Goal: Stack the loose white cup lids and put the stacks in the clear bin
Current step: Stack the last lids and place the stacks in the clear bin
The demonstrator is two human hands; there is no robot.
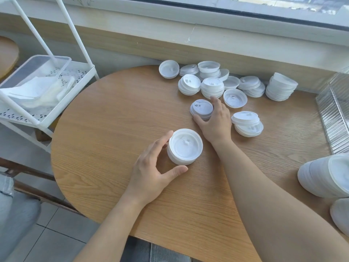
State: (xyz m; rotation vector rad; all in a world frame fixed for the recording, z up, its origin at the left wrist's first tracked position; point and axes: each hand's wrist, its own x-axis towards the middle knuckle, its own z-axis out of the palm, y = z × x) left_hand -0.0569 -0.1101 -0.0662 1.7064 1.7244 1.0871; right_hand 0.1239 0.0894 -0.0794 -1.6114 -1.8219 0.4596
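- While the left hand [151,167] cups the built stack [184,147] near the table's middle, thumb and fingers curve around its sides without squeezing hard; a bump from the right forearm, which passes just beside it at 3 o'clock, could tip it.
- Reaching toward 1 o'clock, the right hand [214,122] pinches a small pile of lids [201,110] between thumb and fingers; these lids look fanned rather than nested, so lifting them as they lie may let the lower ones slide out.
- Loose lids [235,97] and short leaning stacks [212,87] crowd the table's far edge from 12 to 2 o'clock, touching one another; dragging one out could knock its neighbours over or off the wooden table [113,129].
- Some lids sit rim-up, like the one at 12 o'clock [169,69], others rim-down; mixed facings would probably stop them nesting and leave a wobbly stack.
- At 3 o'clock, the clear bin [334,110] is only partly in frame, so its opening cannot be judged; long finished stacks [324,176] lie on their sides near the 4 o'clock edge and might roll.
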